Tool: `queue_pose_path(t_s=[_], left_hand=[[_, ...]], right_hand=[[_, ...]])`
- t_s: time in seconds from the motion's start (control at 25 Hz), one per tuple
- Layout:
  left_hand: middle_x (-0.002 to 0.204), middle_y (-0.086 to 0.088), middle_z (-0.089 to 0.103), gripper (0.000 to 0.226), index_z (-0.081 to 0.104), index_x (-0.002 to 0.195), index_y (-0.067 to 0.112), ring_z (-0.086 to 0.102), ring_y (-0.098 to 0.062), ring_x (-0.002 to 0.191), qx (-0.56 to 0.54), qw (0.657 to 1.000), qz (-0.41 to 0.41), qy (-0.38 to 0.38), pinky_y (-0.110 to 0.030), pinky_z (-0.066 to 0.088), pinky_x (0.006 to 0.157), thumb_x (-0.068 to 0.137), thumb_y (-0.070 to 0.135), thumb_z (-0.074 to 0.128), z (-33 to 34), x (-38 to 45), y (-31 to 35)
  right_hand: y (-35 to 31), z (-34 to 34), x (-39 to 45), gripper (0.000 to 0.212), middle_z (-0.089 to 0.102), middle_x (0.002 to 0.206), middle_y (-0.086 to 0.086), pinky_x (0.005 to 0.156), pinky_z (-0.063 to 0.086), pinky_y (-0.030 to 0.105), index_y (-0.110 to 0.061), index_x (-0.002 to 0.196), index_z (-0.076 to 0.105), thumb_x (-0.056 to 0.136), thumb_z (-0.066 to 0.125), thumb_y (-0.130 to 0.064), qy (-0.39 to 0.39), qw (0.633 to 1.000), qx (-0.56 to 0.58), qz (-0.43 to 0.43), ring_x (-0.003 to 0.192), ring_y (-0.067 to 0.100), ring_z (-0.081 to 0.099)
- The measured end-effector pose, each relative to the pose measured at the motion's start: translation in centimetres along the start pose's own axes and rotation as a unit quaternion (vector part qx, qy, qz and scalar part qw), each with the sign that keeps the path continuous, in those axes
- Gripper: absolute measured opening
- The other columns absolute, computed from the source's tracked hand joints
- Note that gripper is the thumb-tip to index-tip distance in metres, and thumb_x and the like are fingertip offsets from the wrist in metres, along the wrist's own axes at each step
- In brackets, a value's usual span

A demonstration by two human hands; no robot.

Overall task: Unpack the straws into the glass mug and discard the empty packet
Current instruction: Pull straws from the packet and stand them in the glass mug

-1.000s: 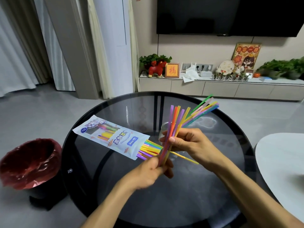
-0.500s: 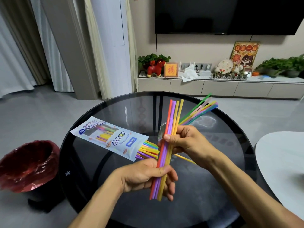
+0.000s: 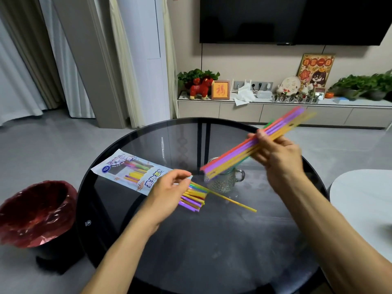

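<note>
Right hand [image 3: 277, 158]: raised above the far right of the counter, fingers clenched around a bundle of straws.
Bundle of straws [image 3: 252, 145]: red, purple and yellow-orange ones lie side by side, with a green one partly hidden behind; the bundle slants from a low end just over the mug up and away to the right, blurred at its far tip.
Left hand [image 3: 169, 189]: lowered onto the open end of the packet, fingers curled over the straws that stick out of it; whether it pinches any of them cannot be told.
Straw packet [image 3: 129, 170]: printed plastic, lying flat on the left part of the counter, sealed end toward the far left, open end under the left hand, with coloured straws visible inside.
Loose straw ends [image 3: 193, 200]: purple, yellow and green, fanned out of the packet mouth onto the glass.
Single yellow straw [image 3: 235, 202]: lies on the counter, reaching from the packet mouth out to the right, in front of the mug.
Glass mug [image 3: 224, 181]: clear, patterned, upright near the middle of the counter, handle to the right.
Counter [image 3: 212, 251]: round, dark glass top.
Waste bin [image 3: 36, 213]: on the floor left of the counter, lined with a red bag.
</note>
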State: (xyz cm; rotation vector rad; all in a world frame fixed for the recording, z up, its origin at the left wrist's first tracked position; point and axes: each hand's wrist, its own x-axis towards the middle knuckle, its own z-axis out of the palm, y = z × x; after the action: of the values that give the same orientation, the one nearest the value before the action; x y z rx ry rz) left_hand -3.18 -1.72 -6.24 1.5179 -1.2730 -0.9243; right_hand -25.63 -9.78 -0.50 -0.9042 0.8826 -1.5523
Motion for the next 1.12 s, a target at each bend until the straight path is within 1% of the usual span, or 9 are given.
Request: queue_pose_path(t_s=[0.08,0.16,0.36,0.48,0.72,0.88,0.96,1.04,1.12], left_hand=[[0.109,0.007,0.066,0.02,0.064,0.107,0.026,0.061,-0.01,0.101,0.136,0.99,0.034,0.032,-0.026,0.049,0.084,0.095,0.018,0.05,-0.7,0.1,-0.8],[0.119,0.008,0.058,0.024,0.059,0.114,0.025,0.053,-0.012,0.11,0.237,0.97,0.047,-0.025,-0.027,0.043,0.092,0.096,0.016,0.046,-0.1,-0.2,-2.3],[0.125,0.005,0.055,0.028,0.056,0.12,0.022,0.049,-0.017,0.116,0.316,0.944,0.07,-0.07,-0.033,0.041,0.101,0.095,0.014,0.045,0.8,0.3,-4.1],[0.126,0.007,0.054,0.027,0.055,0.121,0.024,0.048,-0.015,0.116,0.345,0.932,0.08,-0.069,-0.031,0.042,0.1,0.096,0.017,0.045,1.1,0.1,-4.0],[0.131,0.012,0.047,0.029,0.05,0.123,0.028,0.04,-0.011,0.124,0.406,0.901,0.101,-0.111,-0.033,0.042,0.101,0.095,0.025,0.048,1.5,-0.5,-4.2],[0.13,0.012,0.048,0.029,0.051,0.123,0.028,0.042,-0.011,0.124,0.41,0.898,0.103,-0.123,-0.032,0.043,0.098,0.094,0.028,0.05,1.1,-0.5,-4.1],[0.126,0.01,0.053,0.026,0.054,0.119,0.026,0.046,-0.014,0.119,0.403,0.903,0.11,-0.097,-0.032,0.044,0.093,0.093,0.027,0.05,1.3,-0.5,-3.9],[0.128,0.006,0.053,0.026,0.054,0.119,0.025,0.045,-0.019,0.122,0.407,0.904,0.128,-0.039,-0.034,0.043,0.096,0.093,0.027,0.048,1.7,-0.3,-4.0],[0.148,0.003,0.038,0.04,0.044,0.134,0.029,0.027,-0.024,0.139,0.45,0.884,0.128,-0.024,-0.042,0.028,0.111,0.095,0.035,0.044,2.3,0.1,-4.7]], right_hand=[[-0.2,-1.1,1.8,0.012,0.074,0.07,0.002,0.066,0.062,0.031,-0.012,0.08,0.063,0.092,0.063,-0.01,0.108,0.993,0.042,-0.035,0.07,0.013,0.071],[1.2,-1.3,2.7,0.015,0.069,0.075,0.006,0.072,0.061,0.037,-0.014,0.076,0.065,0.091,0.064,-0.012,0.155,0.986,0.0,-0.057,0.072,0.017,0.067],[5.7,0.2,3.1,0.018,0.073,0.079,0.013,0.077,0.059,0.053,-0.019,0.07,0.069,0.088,0.067,-0.015,0.118,0.977,-0.17,-0.059,0.078,0.032,0.072],[6.7,0.7,2.7,0.016,0.074,0.086,0.018,0.078,0.06,0.052,-0.017,0.073,0.069,0.089,0.066,-0.014,0.101,0.973,-0.204,-0.028,0.086,0.036,0.072],[5.3,-0.4,1.5,0.03,0.072,0.061,0.012,0.066,0.061,0.05,-0.012,0.064,0.07,0.08,0.074,-0.036,0.065,0.921,-0.383,-0.013,0.06,0.03,0.072],[3.7,-2.1,0.6,0.033,0.073,0.069,0.019,0.064,0.063,0.046,0.0,0.071,0.071,0.083,0.074,-0.031,0.014,0.898,-0.434,0.067,0.058,0.028,0.069],[3.6,-3.1,-0.1,0.03,0.074,0.071,0.015,0.061,0.063,0.04,-0.003,0.074,0.071,0.084,0.071,-0.031,-0.06,0.85,-0.512,0.108,0.06,0.027,0.07],[4.7,-3.8,-1.0,0.025,0.075,0.078,0.01,0.066,0.06,0.038,-0.009,0.078,0.071,0.08,0.072,-0.034,-0.157,0.738,-0.65,0.086,0.07,0.026,0.07],[6.7,-4.4,-2.3,0.026,0.072,0.094,0.006,0.074,0.053,0.035,-0.016,0.09,0.067,0.076,0.072,-0.038,-0.235,0.623,-0.743,0.066,0.088,0.027,0.067]])
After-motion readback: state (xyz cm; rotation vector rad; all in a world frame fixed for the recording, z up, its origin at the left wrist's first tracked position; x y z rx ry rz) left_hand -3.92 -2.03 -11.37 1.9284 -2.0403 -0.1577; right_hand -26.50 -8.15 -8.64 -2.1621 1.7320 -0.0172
